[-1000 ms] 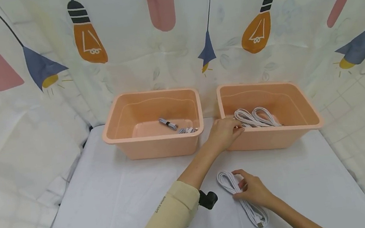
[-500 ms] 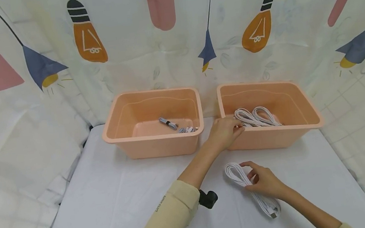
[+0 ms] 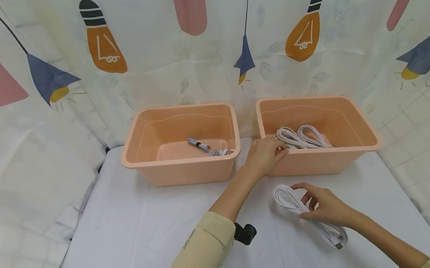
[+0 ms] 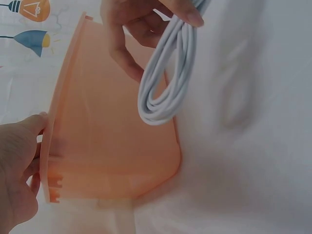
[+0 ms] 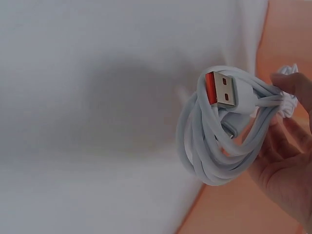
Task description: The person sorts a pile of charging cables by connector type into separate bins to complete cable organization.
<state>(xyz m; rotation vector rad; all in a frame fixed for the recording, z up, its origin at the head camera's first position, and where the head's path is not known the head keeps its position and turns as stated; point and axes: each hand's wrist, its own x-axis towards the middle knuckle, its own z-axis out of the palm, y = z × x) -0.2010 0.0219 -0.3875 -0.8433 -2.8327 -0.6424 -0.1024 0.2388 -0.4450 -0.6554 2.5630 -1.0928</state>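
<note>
In the head view my left hand (image 3: 264, 157) pinches the near left rim of the right peach bin (image 3: 319, 164). The left wrist view shows its thumb and fingers on either side of that rim. My right hand (image 3: 326, 205) holds a coiled white USB cable (image 3: 295, 204) between thumb and fingers, raised over the table in front of the bin. A looped end hangs to the left; in the right wrist view the USB plug (image 5: 224, 90), with a red-orange insert, lies against the coil. More white cable coils (image 3: 300, 141) rest inside the right bin, partly behind its front rim.
A second peach bin (image 3: 187, 173) stands to the left, holding a small grey cable bundle (image 3: 199, 145) and another bundle (image 3: 221, 152) near its front corner. Both bins sit toward the far edge of the white-covered table (image 3: 130, 233), before a patterned curtain (image 3: 207, 72).
My right hand has moved right and toward the bin, lifting the coiled cable off the table. The left hand stays on the bin rim.
</note>
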